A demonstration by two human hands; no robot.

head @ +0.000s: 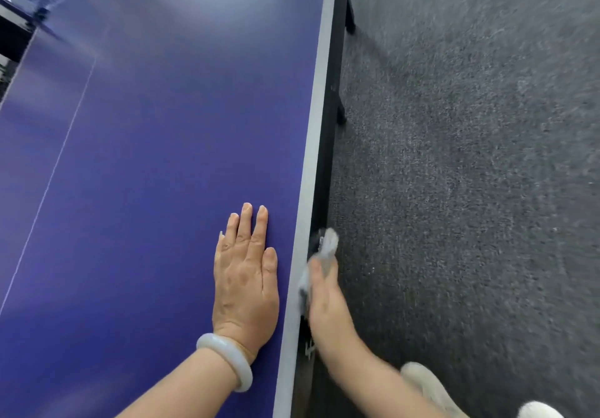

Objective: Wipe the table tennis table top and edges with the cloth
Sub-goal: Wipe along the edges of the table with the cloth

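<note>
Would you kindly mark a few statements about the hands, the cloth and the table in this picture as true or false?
1. The left hand lies flat on the blue table top. True.
2. The cloth is spread out in the middle of the table top. False: the right hand holds it against the table's side edge.
3. A white bangle sits on the left wrist. True.
4. The floor is bare wood. False: it is grey carpet.
</note>
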